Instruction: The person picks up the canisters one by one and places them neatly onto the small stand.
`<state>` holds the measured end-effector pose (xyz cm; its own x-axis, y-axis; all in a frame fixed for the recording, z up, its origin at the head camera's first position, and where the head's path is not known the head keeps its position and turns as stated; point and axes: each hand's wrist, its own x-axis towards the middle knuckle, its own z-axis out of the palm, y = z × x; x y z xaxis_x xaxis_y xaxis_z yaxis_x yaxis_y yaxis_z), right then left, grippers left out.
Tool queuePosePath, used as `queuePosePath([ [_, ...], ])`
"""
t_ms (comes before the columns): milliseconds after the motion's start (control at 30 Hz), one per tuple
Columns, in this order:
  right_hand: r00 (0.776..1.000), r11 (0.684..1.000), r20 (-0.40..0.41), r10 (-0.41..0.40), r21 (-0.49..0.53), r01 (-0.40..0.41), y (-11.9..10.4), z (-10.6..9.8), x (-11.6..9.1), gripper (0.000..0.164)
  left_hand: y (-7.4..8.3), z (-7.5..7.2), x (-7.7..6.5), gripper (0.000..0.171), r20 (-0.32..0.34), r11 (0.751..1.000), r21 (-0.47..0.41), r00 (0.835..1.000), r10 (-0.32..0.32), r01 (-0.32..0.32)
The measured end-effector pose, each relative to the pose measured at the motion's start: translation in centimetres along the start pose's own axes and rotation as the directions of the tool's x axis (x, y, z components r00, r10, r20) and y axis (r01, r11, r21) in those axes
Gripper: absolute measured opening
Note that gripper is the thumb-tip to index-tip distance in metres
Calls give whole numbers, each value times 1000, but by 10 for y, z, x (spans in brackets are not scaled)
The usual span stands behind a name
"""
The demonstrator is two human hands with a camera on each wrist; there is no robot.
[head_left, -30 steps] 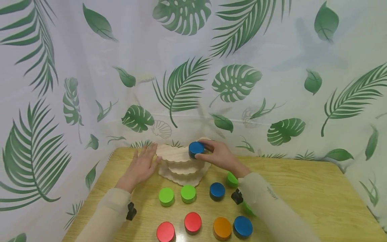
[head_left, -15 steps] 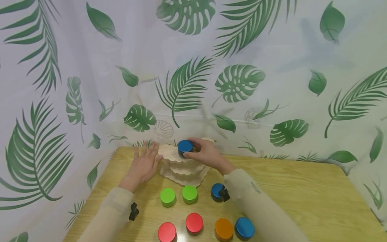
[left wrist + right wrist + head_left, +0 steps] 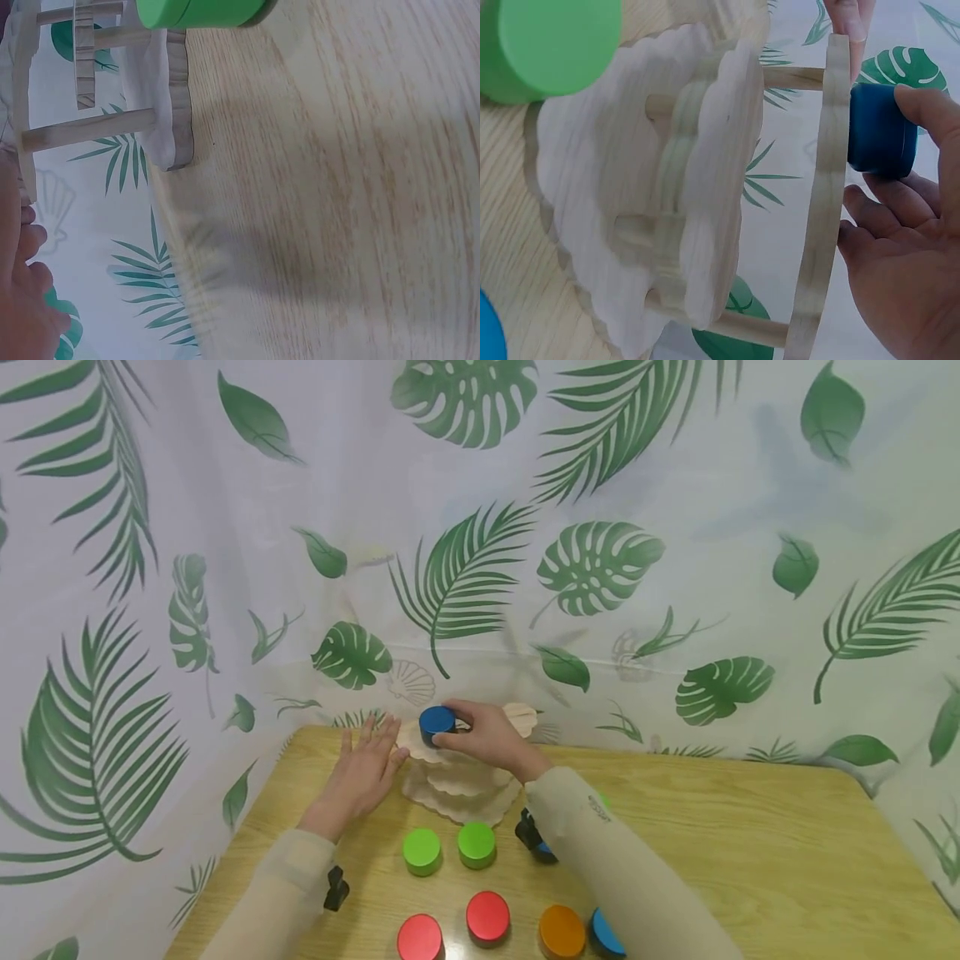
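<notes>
A tiered wooden stand with scalloped edges and round posts stands at the back of the table. My right hand pinches a dark blue round tin between thumb and fingers, on the left part of the top tier. In the right wrist view, the tin sits against the top board. My left hand touches the left edge of that top tier with fingers fairly straight. The left wrist view catches only part of the left hand beside the stand.
Two green tins stand in front of the stand. Nearer are two red tins and an orange tin. Blue tins lie partly under the right forearm. A leaf-print curtain hangs behind the wooden table.
My right hand has moved left along the top tier with the blue tin, from its right part to its left. My left hand stays at the stand's edge.
</notes>
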<state>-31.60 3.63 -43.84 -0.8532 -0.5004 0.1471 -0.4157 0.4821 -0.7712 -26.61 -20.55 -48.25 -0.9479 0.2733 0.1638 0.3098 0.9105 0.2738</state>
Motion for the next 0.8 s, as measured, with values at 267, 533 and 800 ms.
queuePosePath([
  [267,999,999,12,-38,-12,38,-7,9,10,52,1,-3,-3,62,-25,998,62,1000,1,1],
  [533,1000,999,12,-10,-31,10,-11,13,12,62,3,-3,-1,64,-1,999,51,1000,-6,6],
  [800,1000,1000,26,-5,-29,6,-14,16,16,60,3,-2,0,63,5,999,39,1000,-11,11],
])
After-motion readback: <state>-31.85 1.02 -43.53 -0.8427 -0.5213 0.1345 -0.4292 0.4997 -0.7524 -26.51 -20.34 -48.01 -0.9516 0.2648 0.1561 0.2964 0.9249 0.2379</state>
